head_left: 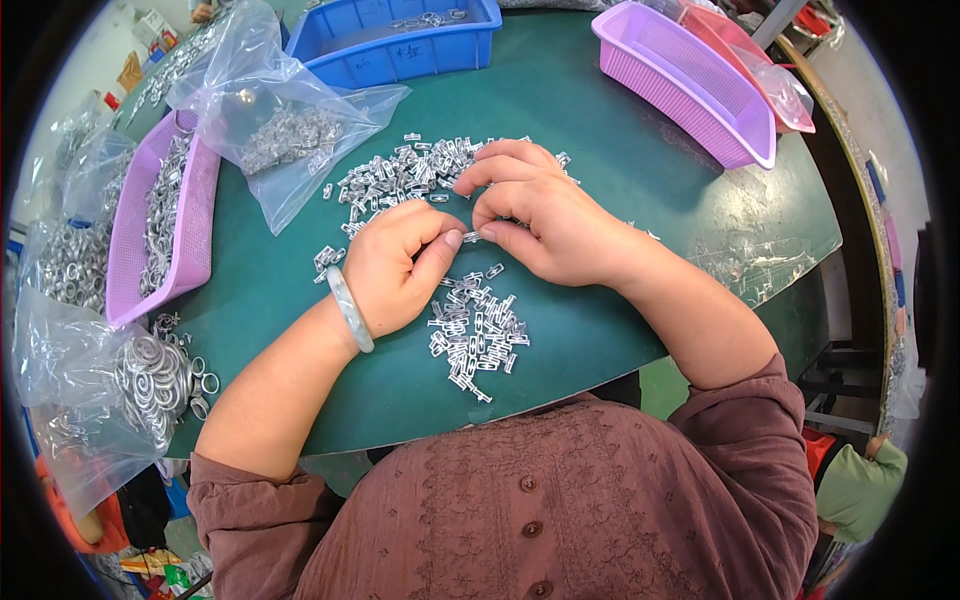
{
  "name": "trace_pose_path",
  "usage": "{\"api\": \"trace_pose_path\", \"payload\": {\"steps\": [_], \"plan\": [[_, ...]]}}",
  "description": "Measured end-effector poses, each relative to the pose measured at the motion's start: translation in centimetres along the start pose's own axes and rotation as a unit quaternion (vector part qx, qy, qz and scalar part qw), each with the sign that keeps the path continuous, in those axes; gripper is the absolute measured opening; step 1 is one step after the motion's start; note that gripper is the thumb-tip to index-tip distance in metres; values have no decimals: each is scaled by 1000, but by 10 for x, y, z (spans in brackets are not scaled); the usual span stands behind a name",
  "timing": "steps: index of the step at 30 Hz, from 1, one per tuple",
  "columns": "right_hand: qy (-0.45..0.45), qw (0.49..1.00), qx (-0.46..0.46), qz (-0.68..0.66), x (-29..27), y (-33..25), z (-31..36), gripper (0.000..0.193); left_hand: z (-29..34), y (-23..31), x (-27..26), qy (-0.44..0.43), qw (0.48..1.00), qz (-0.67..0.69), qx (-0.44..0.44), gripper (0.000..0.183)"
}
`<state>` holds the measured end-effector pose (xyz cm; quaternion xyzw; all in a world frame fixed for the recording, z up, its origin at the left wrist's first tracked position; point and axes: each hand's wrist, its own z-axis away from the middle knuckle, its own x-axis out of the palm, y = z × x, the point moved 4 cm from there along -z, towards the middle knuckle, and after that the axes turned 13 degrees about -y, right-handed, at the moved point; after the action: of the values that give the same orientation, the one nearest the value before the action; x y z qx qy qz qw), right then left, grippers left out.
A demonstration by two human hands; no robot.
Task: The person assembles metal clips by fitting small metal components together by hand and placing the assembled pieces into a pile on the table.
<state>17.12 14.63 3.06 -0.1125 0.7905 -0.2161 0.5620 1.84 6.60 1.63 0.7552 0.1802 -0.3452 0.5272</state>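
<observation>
Between my two hands, over the green table, is a small silver metal buckle part. My left hand, with a pale bangle at the wrist, pinches its left end between thumb and finger. From the other side my right hand grips the right end, thumb and forefinger pressed together, the other fingers curled. Behind the hands spreads a loose heap of like metal parts, partly hidden by my fingers. Nearer to me lies a smaller pile of them.
A purple basket of metal parts stands at left, beside a clear plastic bag of small pieces. Metal rings spill from another bag. At the back are a blue bin and a purple basket. A person's arm shows lower right.
</observation>
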Motion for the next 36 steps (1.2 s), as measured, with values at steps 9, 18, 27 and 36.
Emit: {"api": "trace_pose_path", "payload": {"steps": [9, 18, 27, 36], "plan": [[0, 1000, -13, -17, 1, 0, 0, 2, -1, -2, 3, -8, 1000, 1, -4, 12], [4, 1000, -3, -31, -3, 2, 0, 6, 1, -5, 4, -13, 995, 87, -42, 5], [11, 1000, 8, 13, -8, 3, 2, 9, 1, 4, 0, 53, 998, 40, -18, 7], [-26, 991, 50, 120, -30, 6, 13, 6, 2, 5, -1, 51, 998, 12, -21, 9]]}}
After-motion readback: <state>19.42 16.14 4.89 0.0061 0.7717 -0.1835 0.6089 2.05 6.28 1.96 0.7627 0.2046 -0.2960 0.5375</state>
